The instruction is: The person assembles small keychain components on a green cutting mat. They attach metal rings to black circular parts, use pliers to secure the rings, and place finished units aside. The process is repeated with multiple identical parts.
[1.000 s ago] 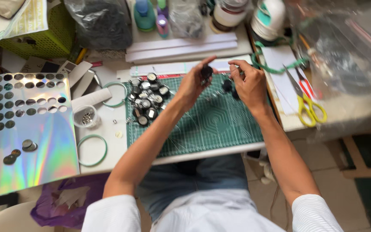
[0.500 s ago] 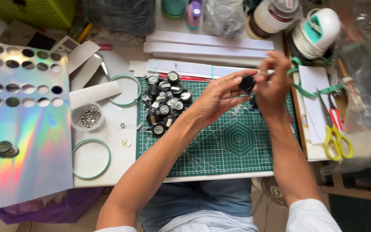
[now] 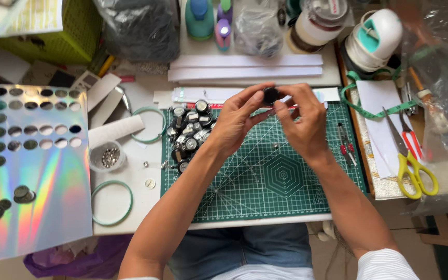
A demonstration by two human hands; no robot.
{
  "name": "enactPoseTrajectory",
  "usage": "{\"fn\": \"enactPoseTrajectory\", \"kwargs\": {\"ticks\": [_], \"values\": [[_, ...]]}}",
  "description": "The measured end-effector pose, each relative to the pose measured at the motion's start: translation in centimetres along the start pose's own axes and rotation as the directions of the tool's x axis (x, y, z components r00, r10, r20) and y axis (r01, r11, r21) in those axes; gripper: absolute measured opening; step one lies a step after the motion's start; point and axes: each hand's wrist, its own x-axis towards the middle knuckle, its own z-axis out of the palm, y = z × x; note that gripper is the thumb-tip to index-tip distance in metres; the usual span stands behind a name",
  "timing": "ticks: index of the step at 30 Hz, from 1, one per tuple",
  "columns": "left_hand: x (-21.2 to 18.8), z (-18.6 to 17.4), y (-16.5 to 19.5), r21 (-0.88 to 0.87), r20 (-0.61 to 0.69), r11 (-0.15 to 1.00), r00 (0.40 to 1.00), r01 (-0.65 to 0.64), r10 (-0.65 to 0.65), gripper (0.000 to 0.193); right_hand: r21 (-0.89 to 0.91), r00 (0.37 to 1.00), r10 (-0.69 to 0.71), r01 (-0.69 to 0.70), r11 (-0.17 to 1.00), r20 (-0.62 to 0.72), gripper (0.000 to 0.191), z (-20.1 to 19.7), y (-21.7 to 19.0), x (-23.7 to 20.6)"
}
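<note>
Both hands [image 3: 273, 119] pinch what looks like a black disc [image 3: 271, 95] above the mat's [image 3: 286, 186] far edge.

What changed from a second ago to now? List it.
Both hands drew together: the left hand and right hand now pinch one small black round piece between their fingers, above the green cutting mat. Earlier they were a little apart. The pile of small round pieces, yellow scissors and holographic sheet lie as before.
</note>
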Motion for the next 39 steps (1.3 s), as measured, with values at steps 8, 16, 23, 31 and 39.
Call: {"fn": "enactPoseTrajectory", "kwargs": {"ticks": [8,16,23,31,39], "values": [[0.3,0.3,-0.1,0.099,-0.016,0.993,0.998,-0.057,0.059,0.037,0.54,0.941,0.275,-0.338,0.771,0.196,0.027,0.0,2.2,-0.1],[0.0,0.4,-0.7,0.152,-0.04,0.985,0.995,-0.081,0.088,0.038,0.676,0.917,0.298,-0.397,0.621,0.265,0.025,0.2,4.1,-0.8],[-0.3,1.1,-0.4,0.159,-0.039,0.985,0.996,-0.07,0.077,0.039,0.678,0.922,0.27,-0.387,0.625,0.277,0.018,-0.3,4.0,-0.6],[-0.1,1.0,-0.4,0.181,-0.045,0.979,0.994,-0.09,0.099,0.038,0.665,0.924,0.254,-0.382,0.642,0.286,0.034,-0.6,3.3,0.2],[-0.2,1.2,-0.6,0.272,-0.116,0.938,0.96,-0.215,0.253,0.028,0.56,0.919,0.315,-0.394,0.729,0.237,0.034,-0.7,1.5,0.2]]}}
